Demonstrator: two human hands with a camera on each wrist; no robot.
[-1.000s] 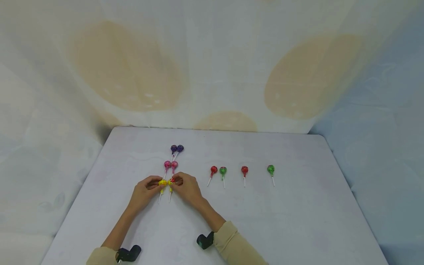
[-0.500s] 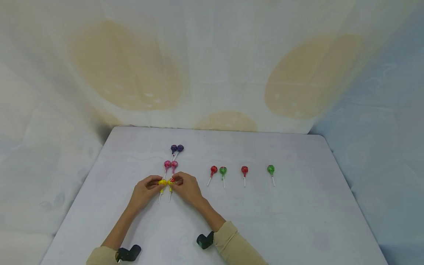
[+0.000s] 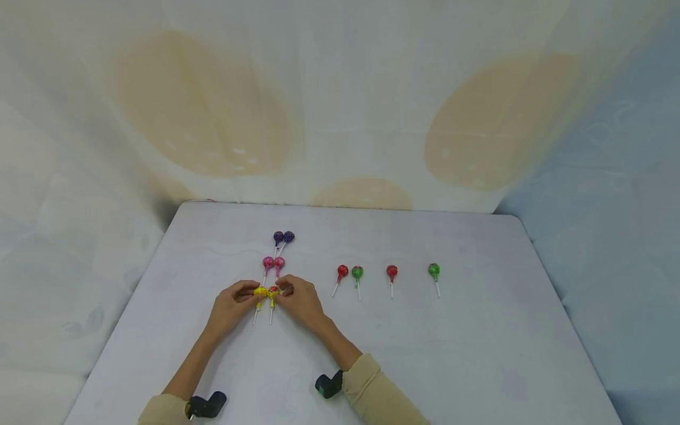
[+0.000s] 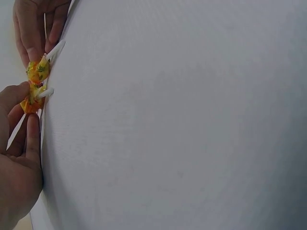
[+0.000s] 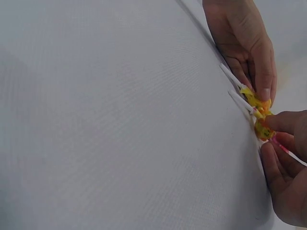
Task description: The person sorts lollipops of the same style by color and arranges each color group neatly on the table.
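Observation:
Two yellow lollipops lie side by side on the white table (image 3: 425, 354). My left hand (image 3: 252, 293) pinches the head of the left yellow lollipop (image 3: 260, 292), and my right hand (image 3: 281, 289) pinches the right yellow lollipop (image 3: 273, 290). Their white sticks point toward me. The left wrist view has both yellow heads (image 4: 33, 86) between the left hand (image 4: 26, 110) and the right hand's fingers (image 4: 36, 33). In the right wrist view the heads (image 5: 259, 112) sit between the right hand (image 5: 276, 134) and the left hand's fingers (image 5: 254, 62).
Just behind my hands lie a pink pair (image 3: 273, 263) and a purple pair (image 3: 283, 237) of lollipops. To the right is a row: red (image 3: 342, 271), green (image 3: 358, 272), red (image 3: 392, 271), green (image 3: 434, 270). A cloth backdrop (image 3: 340, 106) rises behind the table.

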